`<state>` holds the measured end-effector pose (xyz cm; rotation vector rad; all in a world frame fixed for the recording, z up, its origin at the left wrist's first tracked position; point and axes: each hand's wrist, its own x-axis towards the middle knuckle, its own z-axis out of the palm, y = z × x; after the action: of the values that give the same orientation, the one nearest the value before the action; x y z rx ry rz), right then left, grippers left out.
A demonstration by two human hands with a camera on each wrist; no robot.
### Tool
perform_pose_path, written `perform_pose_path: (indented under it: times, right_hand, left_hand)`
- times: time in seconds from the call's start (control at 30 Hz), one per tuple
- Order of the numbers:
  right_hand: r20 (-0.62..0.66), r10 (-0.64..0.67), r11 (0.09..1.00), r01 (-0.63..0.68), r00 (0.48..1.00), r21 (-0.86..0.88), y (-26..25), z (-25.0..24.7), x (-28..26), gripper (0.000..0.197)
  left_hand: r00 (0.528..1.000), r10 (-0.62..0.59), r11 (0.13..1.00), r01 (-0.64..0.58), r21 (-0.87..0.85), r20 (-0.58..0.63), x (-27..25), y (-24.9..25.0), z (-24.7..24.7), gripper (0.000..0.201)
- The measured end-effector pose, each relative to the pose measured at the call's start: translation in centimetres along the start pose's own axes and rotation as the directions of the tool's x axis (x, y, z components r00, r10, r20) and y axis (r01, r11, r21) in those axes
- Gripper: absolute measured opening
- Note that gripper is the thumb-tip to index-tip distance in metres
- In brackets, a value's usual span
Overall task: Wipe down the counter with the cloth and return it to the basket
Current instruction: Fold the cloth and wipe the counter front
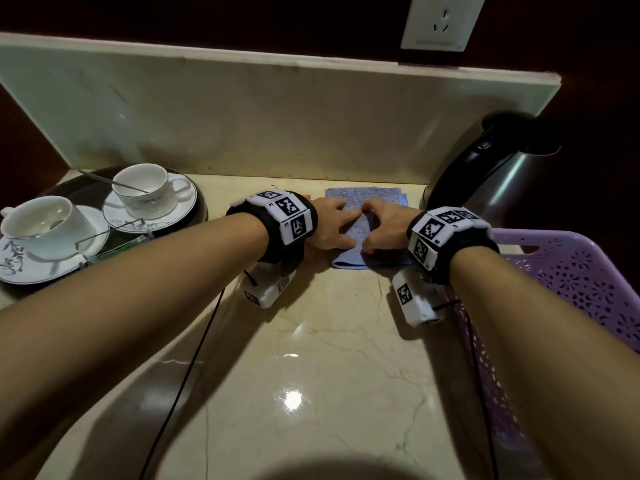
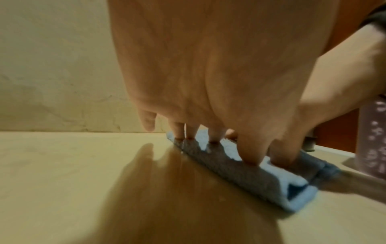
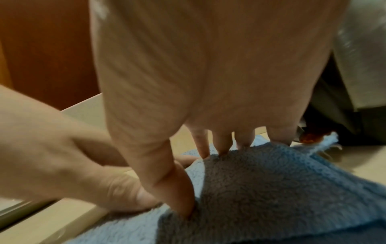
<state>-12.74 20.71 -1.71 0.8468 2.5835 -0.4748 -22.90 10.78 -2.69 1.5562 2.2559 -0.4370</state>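
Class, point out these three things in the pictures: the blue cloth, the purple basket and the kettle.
blue cloth [image 1: 367,197], head view, bare far part beyond the fingers.
purple basket [image 1: 581,271], head view, perforated side wall.
kettle [image 1: 512,174], head view, steel body.

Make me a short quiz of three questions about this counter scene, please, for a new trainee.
1. True or false: both hands rest on the blue cloth.
2. Which thing stands right behind the right hand? A) kettle B) teacup C) wall socket
3. Fill in: the purple basket sits at the ______ edge of the counter.

Key:
1. True; the left hand and the right hand press the cloth with their fingertips.
2. A
3. right
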Motion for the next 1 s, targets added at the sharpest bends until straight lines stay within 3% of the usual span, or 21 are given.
perform_pose_path:
  times: [0.13,0.27,0.53,0.73,1.0]
  right_hand:
    - [-0.045,0.007,1.000,-0.007,0.999,0.008,0.0,-0.2,0.4,0.060]
    - [-0.187,0.020,1.000,-0.021,0.982,-0.006,-0.3,0.6,1.1,0.055]
    - [-0.068,0.138,0.985,-0.144,0.988,-0.095,-1.4,1.4,2.1,0.067]
    - [0.021,0.002,0.991,0.001,1.000,-0.134,-1.8,0.8,2.9,0.071]
    - [0.045,-0.111,0.975,0.118,0.993,-0.186,-2.4,0.2,3.3,0.073]
  left_hand:
    - [0.996,0.089,0.991,-0.090,-0.095,-0.014,-1.4,-1.0,-2.7,0.046]
    - [0.991,0.109,0.988,-0.117,-0.102,-0.076,-2.3,-2.5,-3.3,0.042]
    - [0.981,0.141,0.981,-0.157,-0.117,-0.136,-1.3,-3.7,-3.0,0.035]
    - [0.990,0.110,0.994,-0.110,0.000,-0.087,-0.8,-4.3,-1.3,0.039]
    - [0.991,0.076,0.997,-0.078,-0.015,-0.108,-1.4,-5.8,-1.5,0.031]
